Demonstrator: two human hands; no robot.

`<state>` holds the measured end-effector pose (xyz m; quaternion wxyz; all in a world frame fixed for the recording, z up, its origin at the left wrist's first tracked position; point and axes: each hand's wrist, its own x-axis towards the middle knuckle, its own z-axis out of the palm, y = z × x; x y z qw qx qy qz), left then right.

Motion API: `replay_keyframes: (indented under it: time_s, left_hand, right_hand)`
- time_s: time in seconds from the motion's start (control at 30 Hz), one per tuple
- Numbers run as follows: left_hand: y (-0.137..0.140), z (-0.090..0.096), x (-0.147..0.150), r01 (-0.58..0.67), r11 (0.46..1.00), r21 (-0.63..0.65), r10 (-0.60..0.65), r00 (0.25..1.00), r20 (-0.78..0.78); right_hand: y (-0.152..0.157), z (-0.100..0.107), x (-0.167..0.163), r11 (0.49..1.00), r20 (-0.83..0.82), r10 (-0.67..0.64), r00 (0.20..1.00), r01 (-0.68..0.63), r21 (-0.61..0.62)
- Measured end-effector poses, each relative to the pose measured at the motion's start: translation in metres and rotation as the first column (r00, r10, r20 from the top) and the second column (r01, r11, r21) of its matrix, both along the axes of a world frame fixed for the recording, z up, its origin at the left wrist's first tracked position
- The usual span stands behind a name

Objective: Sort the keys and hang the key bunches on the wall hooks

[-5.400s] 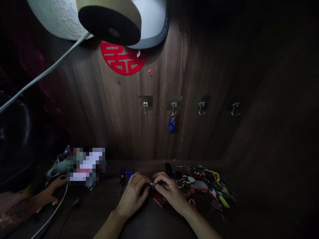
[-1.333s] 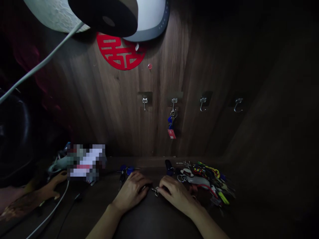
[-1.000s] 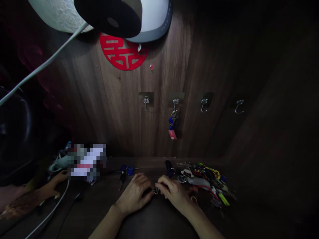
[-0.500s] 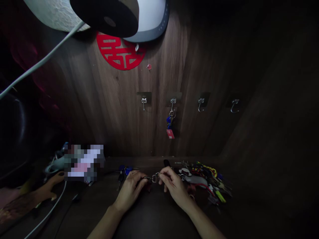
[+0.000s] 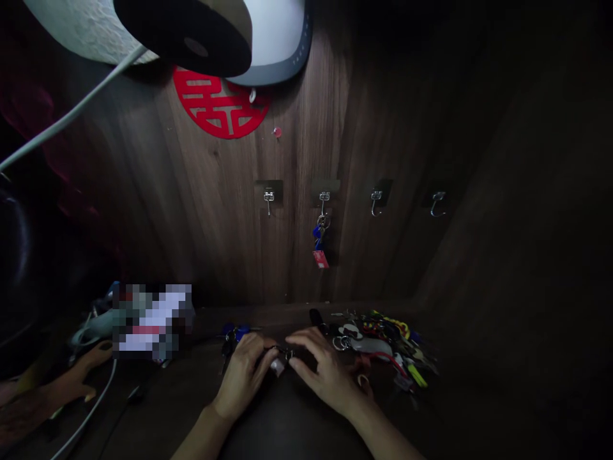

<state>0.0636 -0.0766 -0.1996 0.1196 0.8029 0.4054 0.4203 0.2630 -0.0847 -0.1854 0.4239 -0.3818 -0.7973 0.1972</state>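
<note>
Left hand (image 5: 245,370) pinching one end of a small silvery metal clasp (image 5: 289,354), pale flat tag (image 5: 277,366) just below, over dark wooden shelf (image 5: 287,421). Right hand (image 5: 325,370) at far end, thumb and forefinger parted; contact unclear in dim light. Tangled multicoloured keyring pile (image 5: 371,346) nearby, to the right.

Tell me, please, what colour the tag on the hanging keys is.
The tag is red with pale marks; the head view shows it.
</note>
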Motion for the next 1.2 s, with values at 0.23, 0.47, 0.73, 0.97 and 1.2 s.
replay_keyframes:
  time_s: [0.23, 0.47, 0.73, 0.97, 1.2]
  left_hand:
    - [-0.001, 0.001, 0.004, 0.036, 0.999, 0.009, -0.035, 0.997, -0.074]
    - [0.002, 0.004, 0.003, -0.081, 0.994, -0.067, 0.079, 0.996, -0.033]
    - [0.009, 0.001, 0.004, -0.080, 0.994, -0.079, 0.075, 0.995, -0.060]
    - [0.011, -0.001, 0.005, -0.076, 0.992, -0.104, 0.066, 0.993, -0.095]
    - [0.010, 0.000, 0.006, -0.036, 0.992, -0.117, 0.027, 0.997, -0.077]
  right_hand:
    - [0.002, -0.005, -0.007, 1.000, 0.069, -0.029, 0.997, 0.029, -0.001]
    - [0.007, -0.002, 0.005, 0.977, -0.115, -0.149, 0.982, 0.129, -0.168]
    - [0.025, 0.011, 0.041, 0.943, -0.507, -0.323, 0.799, 0.225, -0.246]
    - [0.030, 0.036, 0.051, 0.938, -0.621, -0.333, 0.709, 0.180, -0.297]
    - [0.051, 0.095, 0.038, 0.970, -0.688, -0.244, 0.683, 0.170, -0.175]
